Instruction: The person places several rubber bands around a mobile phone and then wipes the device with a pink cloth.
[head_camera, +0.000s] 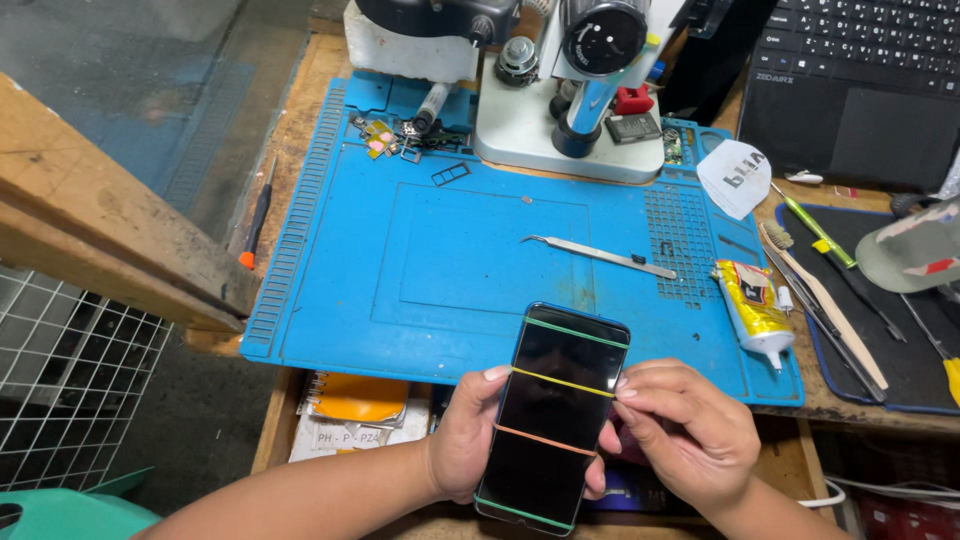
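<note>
Here, phone: a dark phone (552, 415) with a blank screen, held above the near edge of the tabletop (290, 130), at 6 o'clock from the blue mat (450, 260).
Bands: four rubber bands cross it, green, yellow, orange and green.
Left hand: the left hand (462, 440) cradles the phone from below, thumb on its left edge.
Right hand: the right hand (680, 430) pinches the yellow band (562, 381) at the phone's right edge.
Long axis: it runs from 6 to 12 o'clock, tipped slightly toward 1; which end is the top I cannot tell.
Risk: the pinched band could snap back or slide off, probably loosening the screen.
Nearby: tweezers (598, 255) lie on the mat, a glue tube (752, 312) at 3 o'clock, a microscope (570, 90) at 12.
</note>
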